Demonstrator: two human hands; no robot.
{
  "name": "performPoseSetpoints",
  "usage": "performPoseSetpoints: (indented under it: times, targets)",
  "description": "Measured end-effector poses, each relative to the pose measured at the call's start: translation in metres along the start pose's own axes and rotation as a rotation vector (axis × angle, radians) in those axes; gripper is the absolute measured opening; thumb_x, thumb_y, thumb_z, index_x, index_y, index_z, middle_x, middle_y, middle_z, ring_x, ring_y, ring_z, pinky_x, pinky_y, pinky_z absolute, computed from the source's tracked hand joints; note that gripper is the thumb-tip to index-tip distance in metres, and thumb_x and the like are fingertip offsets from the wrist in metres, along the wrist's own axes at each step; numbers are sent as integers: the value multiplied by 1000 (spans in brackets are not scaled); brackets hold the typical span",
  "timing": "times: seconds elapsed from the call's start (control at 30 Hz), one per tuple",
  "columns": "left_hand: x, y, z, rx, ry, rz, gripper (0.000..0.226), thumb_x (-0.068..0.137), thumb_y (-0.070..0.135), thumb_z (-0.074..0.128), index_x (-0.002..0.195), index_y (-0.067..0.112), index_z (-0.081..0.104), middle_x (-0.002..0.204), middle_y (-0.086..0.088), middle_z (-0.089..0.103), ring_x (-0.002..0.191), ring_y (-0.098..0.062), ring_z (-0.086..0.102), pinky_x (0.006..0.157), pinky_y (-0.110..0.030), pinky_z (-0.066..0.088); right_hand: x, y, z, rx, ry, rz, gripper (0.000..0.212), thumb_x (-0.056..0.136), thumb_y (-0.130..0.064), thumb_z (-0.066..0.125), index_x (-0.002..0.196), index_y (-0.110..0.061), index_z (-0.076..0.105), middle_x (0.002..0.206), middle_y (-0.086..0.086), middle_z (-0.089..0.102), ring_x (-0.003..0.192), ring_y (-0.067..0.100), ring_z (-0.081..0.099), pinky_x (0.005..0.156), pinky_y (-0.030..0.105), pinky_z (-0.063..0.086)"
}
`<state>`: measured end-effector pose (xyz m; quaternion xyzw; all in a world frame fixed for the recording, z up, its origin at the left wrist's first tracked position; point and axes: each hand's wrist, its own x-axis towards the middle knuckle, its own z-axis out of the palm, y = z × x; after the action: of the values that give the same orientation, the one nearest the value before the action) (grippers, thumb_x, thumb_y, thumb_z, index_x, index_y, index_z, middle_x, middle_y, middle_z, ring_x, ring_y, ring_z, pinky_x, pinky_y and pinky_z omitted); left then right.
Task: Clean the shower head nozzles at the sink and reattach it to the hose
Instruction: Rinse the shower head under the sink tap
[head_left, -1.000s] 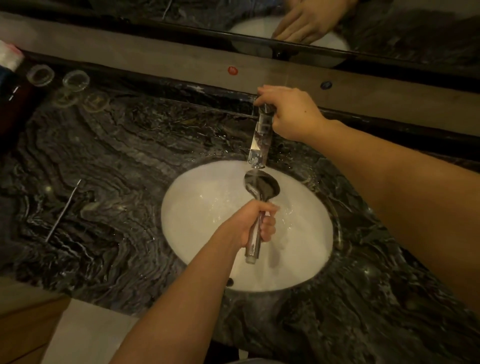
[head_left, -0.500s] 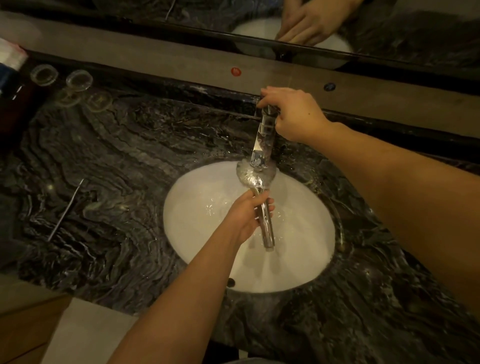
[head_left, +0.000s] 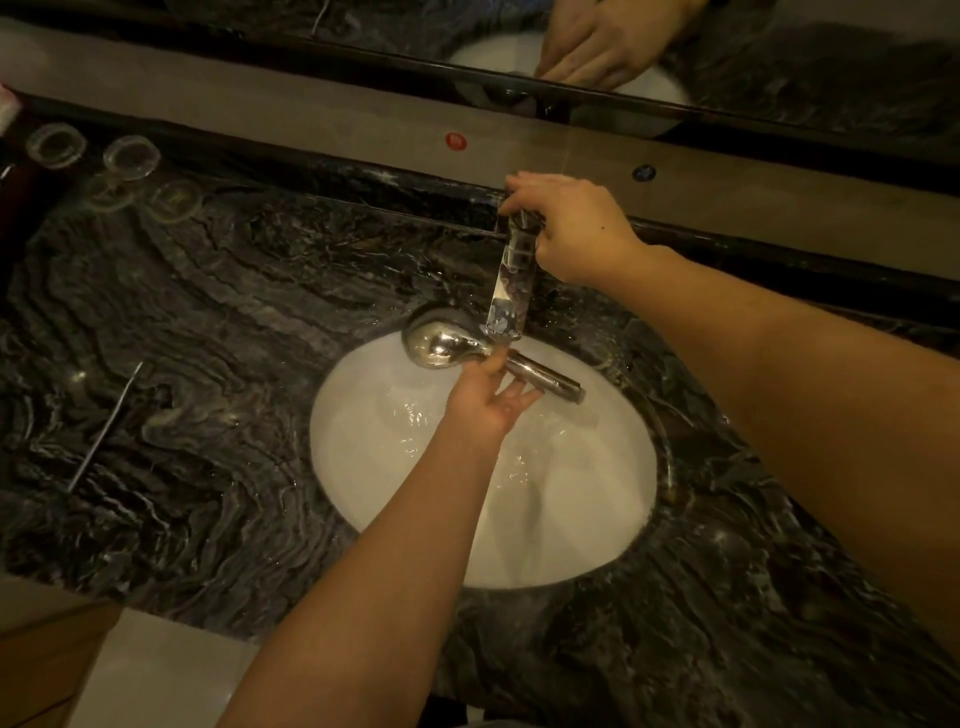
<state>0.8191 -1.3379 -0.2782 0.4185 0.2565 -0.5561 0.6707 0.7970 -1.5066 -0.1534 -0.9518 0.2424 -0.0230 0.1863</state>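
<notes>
Shower head (head_left: 441, 340) now sideways, handle turned rightward

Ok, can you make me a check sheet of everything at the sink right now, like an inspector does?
Surface: dark veined marble counter around a white oval basin; water ripples in the basin.
Job's things: chrome shower head lies sideways over the basin's back rim, head pointing left, handle right, just under the faucet spout. No hose seen.
Clutter: thin metal pin on the counter at left; four clear round lids or glasses at back left.
Hands: left hand holds the shower head's handle; right hand grips the faucet top.
Cables: nothing seen.
Surroundings: mirror behind; red dot and blue dot on the ledge.
</notes>
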Motion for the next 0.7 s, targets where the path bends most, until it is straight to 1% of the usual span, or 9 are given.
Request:
performPoseSetpoints:
  times: [0.07,0.13,0.27,0.3,0.37,0.43,0.53,0.6,0.7]
  targets:
    - [3,4,3,-57,37,21,40,100,11,63,139,11,57,119,-12,65,131,-41,53,100,-70,41,0,-1,0,-1,-2,-1,57,80,0,55,132,-25,61,153,-4,43,145,14,32,117,40,30]
    - [5,9,3,-112,44,38,38,100,14,62,138,10,56,115,-12,66,128,-40,56,104,-70,39,-1,-1,-1,3,-3,3,56,82,-2,56,132,-25,60,154,-4,43,145,14,32,117,39,29]
    - [6,23,0,-170,41,60,42,102,22,62,141,13,51,111,-11,70,107,-36,67,111,-71,34,-2,-1,-2,13,-3,-1,55,82,-2,56,132,-25,60,153,-4,43,145,14,32,117,40,30]
    - [6,27,-1,-190,44,74,43,102,21,61,142,14,51,111,-11,70,109,-37,66,108,-71,36,-1,-1,-2,16,-4,0,55,82,-3,57,132,-25,61,153,-4,44,145,14,33,117,41,30]
    - [6,37,-4,-237,44,108,43,101,18,61,142,11,51,115,-13,69,121,-39,60,97,-68,43,-1,-2,-1,20,-5,1,55,81,-3,58,132,-25,61,153,-4,44,145,14,33,117,42,30]
    - [4,43,-9,-243,48,132,41,102,19,60,142,11,51,119,-13,69,126,-39,58,94,-65,45,-1,-3,-2,18,0,2,56,81,-2,58,131,-25,61,153,-4,44,145,13,33,117,42,30]
    - [-3,46,-18,-239,60,134,34,102,19,60,136,14,56,117,-11,71,113,-36,64,92,-65,47,-3,-5,-4,12,7,18,58,81,1,57,132,-25,61,154,-5,43,145,12,31,116,40,26]
    - [-6,45,-26,-233,76,109,23,104,20,57,126,16,60,105,-8,70,104,-31,66,89,-62,49,-5,-7,-6,13,6,17,58,81,2,57,132,-25,61,154,-4,43,145,13,31,116,39,26]
    - [-16,39,-35,-163,64,60,16,105,22,50,103,16,64,79,-6,59,73,-22,57,78,-45,51,-5,-7,-6,14,4,23,57,82,1,58,133,-25,61,154,-5,42,146,13,31,116,40,25]
